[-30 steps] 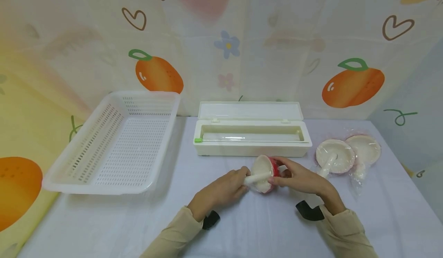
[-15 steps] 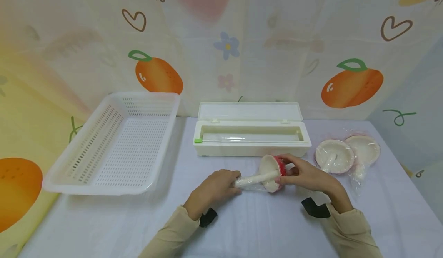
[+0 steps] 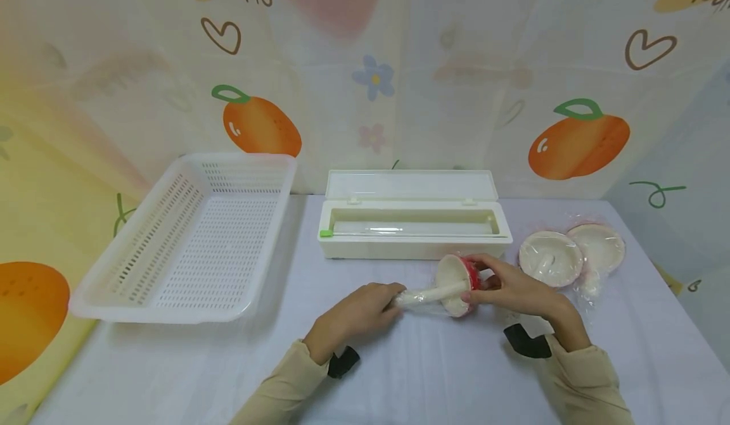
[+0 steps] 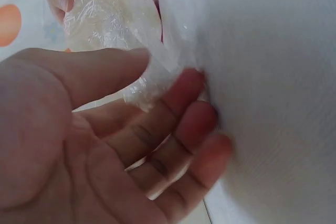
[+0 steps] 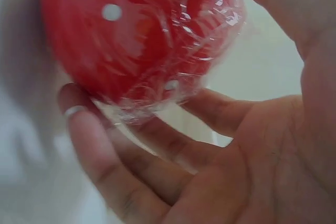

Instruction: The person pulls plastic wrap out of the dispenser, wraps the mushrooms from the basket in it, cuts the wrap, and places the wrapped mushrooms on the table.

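Note:
A mushroom with a red, white-dotted cap, cream underside and white stem lies on its side, wrapped in clear cling film. My right hand holds it by the cap. The right wrist view shows the red cap under crinkled film, with thumb and fingers around it. My left hand is at the stem's end, fingers curled about the film-covered tip. In the left wrist view, the wrapped stem tip sits between thumb and fingers, partly hidden. Behind stands a white cling film dispenser, lid up, green slider at left.
Two film-wrapped mushrooms lie cap-down and overlapping at the right. A white perforated plastic basket stands at the left. A fruit-printed curtain hangs behind the white-covered table.
The mushroom and my right hand have shifted to the right. My left hand first slid left along the stem to its end, then moved slightly right. More of the stem shows now.

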A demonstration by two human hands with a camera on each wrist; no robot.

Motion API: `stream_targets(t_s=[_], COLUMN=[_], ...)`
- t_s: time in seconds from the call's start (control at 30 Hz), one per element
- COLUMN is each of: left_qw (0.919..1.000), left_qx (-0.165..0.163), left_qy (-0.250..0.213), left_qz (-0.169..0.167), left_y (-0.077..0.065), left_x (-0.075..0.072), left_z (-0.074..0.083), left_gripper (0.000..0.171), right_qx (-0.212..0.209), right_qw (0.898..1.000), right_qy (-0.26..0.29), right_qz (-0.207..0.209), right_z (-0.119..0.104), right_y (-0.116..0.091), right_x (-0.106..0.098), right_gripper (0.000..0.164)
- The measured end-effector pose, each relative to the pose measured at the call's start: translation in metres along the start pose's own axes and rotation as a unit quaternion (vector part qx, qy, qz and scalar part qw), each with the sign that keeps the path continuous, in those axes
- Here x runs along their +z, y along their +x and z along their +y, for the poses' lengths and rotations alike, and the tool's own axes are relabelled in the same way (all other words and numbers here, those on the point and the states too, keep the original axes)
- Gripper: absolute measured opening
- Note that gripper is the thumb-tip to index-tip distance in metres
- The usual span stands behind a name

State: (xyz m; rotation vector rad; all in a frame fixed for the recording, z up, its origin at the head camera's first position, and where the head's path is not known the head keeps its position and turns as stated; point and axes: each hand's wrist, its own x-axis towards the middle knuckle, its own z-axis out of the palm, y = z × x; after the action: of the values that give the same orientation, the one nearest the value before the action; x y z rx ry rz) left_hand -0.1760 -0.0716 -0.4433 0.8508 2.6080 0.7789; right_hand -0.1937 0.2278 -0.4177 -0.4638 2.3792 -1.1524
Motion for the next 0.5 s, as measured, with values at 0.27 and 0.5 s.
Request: stream_targets(t_s=[0.27,0.5], left_qw=[0.9993,0.9965], left_qx=[0.026,-0.016], left_qy=[0.004,-0.008], left_qz=[-0.027,-0.082], left_y=[-0.001,-0.012], left_x=[-0.002,-0.02], left_z=[0.0,0.001], left_gripper=[0.022,0.02], right_qx=[0.022,0.016], right_qw=[0.999,0.998], right_qy=[0.008,-0.009], right_qz=[-0.04,-0.057], right_z=[0.001,-0.011], right_y=[-0.009,-0.011], right_x=[-0.005,0.005], right_gripper=[0.071,0.067])
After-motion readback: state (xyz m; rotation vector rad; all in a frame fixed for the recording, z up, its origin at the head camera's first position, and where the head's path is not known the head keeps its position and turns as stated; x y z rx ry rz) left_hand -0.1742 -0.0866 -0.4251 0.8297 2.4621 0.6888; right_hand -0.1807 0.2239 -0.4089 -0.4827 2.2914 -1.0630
